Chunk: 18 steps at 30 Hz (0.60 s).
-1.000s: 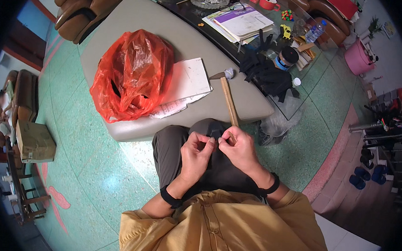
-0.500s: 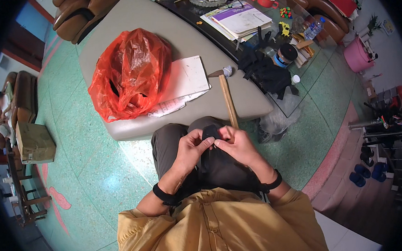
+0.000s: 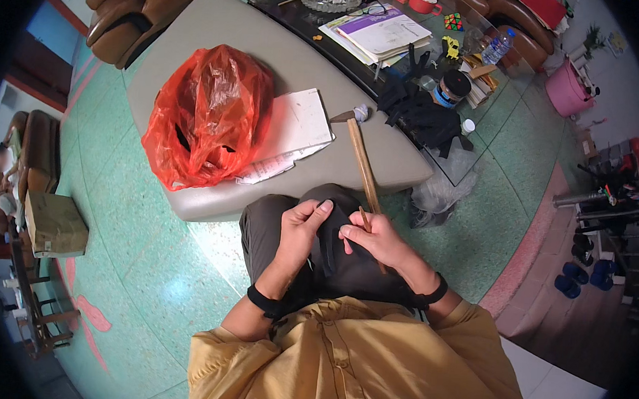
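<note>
My left hand [image 3: 303, 231] is closed, pinching a dark strip of cloth-like material [image 3: 329, 240] between thumb and fingers over my lap. My right hand [image 3: 375, 239] is closed on a thin brown stick [image 3: 364, 218], whose tip sticks up past the fingers. Whether the right hand also touches the dark strip, I cannot tell. A longer flat wooden stick [image 3: 363, 162] leans from the bench edge to my lap and runs beneath my right hand. Near its upper end lie a dark pointed blade-like piece [image 3: 343, 117] and a crumpled white scrap [image 3: 360, 113].
On the grey padded bench [image 3: 220, 29] sit a red plastic bag [image 3: 211, 112] and white papers [image 3: 302, 118]. The dark table [image 3: 287, 11] beyond carries booklets [image 3: 381, 31], black cloth [image 3: 420, 103] and a jar [image 3: 452, 87]. A clear plastic bag [image 3: 448, 182] hangs at its corner.
My hands have drawn apart, and the dark strip hangs lower from my left hand. The thin brown stick now shows in my right hand.
</note>
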### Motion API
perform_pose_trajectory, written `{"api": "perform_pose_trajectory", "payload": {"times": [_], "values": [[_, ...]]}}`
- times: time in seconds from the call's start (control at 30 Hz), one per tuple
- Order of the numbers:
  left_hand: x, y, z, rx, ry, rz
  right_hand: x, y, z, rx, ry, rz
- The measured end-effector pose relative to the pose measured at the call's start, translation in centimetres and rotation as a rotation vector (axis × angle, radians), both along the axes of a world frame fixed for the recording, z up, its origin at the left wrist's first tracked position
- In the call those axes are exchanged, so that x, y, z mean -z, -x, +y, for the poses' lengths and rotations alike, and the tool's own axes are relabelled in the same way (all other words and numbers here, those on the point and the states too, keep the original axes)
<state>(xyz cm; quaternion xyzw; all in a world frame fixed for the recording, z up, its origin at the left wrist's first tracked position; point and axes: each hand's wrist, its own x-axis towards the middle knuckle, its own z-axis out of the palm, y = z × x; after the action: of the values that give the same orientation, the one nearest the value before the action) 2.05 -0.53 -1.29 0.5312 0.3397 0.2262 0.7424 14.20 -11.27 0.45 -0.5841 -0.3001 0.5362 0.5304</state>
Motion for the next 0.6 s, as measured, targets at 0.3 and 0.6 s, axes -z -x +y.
{"api": "perform_pose_trajectory", "payload": {"times": [0.3, 0.6], "values": [[-1.6, 1.2, 1.3, 0.22, 0.504, -0.051, 1.2, -0.2, -0.5, 0.048, -0.086, -0.068], [0.7, 1.4, 0.1, 0.365, -0.018, 0.085, 2.4, -0.7, 1.2, 0.057, -0.055, -0.382]]}}
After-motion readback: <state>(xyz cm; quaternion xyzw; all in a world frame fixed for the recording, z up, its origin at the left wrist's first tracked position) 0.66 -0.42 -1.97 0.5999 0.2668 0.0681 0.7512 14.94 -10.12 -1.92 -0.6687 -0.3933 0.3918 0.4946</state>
